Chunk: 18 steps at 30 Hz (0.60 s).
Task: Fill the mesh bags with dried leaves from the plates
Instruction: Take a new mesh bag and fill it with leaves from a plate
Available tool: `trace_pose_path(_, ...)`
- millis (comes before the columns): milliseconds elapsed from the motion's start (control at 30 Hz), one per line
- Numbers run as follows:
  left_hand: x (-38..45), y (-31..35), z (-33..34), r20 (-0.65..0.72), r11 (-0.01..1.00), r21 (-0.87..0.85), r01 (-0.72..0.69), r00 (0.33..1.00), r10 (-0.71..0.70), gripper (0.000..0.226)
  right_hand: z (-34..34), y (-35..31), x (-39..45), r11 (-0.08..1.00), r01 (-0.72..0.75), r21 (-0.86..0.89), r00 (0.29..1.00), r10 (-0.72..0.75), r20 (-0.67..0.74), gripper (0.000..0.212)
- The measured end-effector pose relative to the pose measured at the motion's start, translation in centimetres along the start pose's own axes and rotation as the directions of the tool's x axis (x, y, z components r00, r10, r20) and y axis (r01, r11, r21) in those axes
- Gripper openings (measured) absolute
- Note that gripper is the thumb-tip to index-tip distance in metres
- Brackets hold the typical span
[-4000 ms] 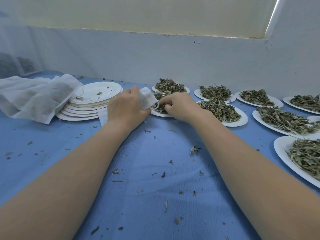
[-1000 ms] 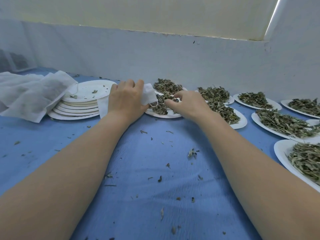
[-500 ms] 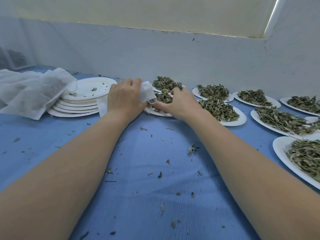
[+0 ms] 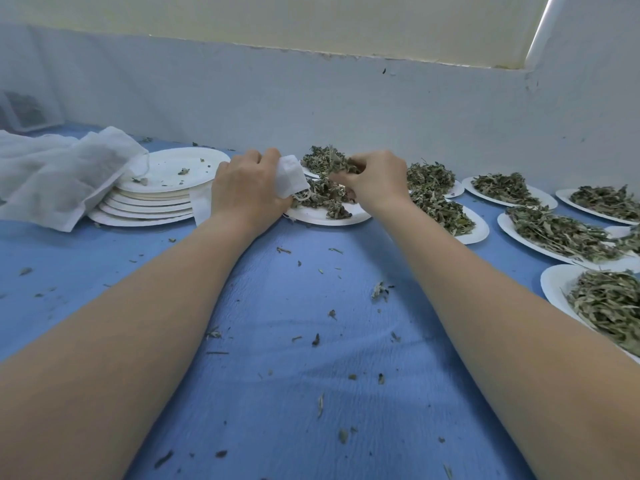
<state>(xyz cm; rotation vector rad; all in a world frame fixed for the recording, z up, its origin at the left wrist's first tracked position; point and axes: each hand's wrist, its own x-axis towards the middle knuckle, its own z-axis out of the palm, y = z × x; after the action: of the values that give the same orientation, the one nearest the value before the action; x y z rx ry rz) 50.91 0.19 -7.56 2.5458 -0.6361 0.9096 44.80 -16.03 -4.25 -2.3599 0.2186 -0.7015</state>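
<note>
Left hand [image 4: 247,192]: at 12 o'clock of the blue cloth-covered table [image 4: 277,341], fingers curled round a small white mesh bag [image 4: 289,178], holding its mouth at the left edge of the near plate.

Right hand [image 4: 374,180]: just right of the left hand, fingers bunched, pinching a tuft of dried green leaves [image 4: 325,195] above the same plate.

Round white paper plate [image 4: 329,218]: under both hands, partly heaped with those leaves.

Further white paper plates of dried leaves [image 4: 554,233]: spread from 1 to 3 o'clock, each loaded, several touching at the rims.

Stack of empty white paper plates [image 4: 149,202]: at 11 o'clock, a few leaf crumbs on the top one.

Crumpled white mesh cloth [image 4: 59,178]: at 10 o'clock, draped over the stack's left rim.

Loose leaf fragments [image 4: 379,291]: scattered over the table between the forearms.

Pale blue wall [image 4: 346,109]: behind the plates.
</note>
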Motion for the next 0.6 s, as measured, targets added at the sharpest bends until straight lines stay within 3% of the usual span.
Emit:
trace_pose_path(133, 0.0, 0.2, -0.1, 0.03, 1.0, 0.0, 0.029, 0.999, -0.029, 0.051, 0.1, -0.1, 0.0, 0.997, 0.043, 0.071, 0.999, -0.043, -0.001, 0.022)
trace_pose_path(333, 0.2, 0.3, -0.5, 0.059, 0.995, -0.071, 0.076, 0.996, -0.071, 0.056, 0.1, -0.6, 0.0, 0.984, 0.152, -0.093, 0.977, -0.135, 0.164, 0.021)
trace_pose_path(433, 0.0, 0.3, -0.6, 0.052, 0.999, -0.05, 0.006, 0.999, -0.003, 0.056, 0.0, -1.0, -0.1, 0.916, 0.275, -0.29, 0.95, -0.213, 0.229, 0.021)
trace_pose_path(600, -0.2, 0.7, -0.6, 0.009, 0.985, 0.041, -0.169, 0.986, 0.169, 0.05, 0.0, -1.7, -0.1, 0.851, 0.374, -0.369, 0.923, -0.303, 0.236, 0.023)
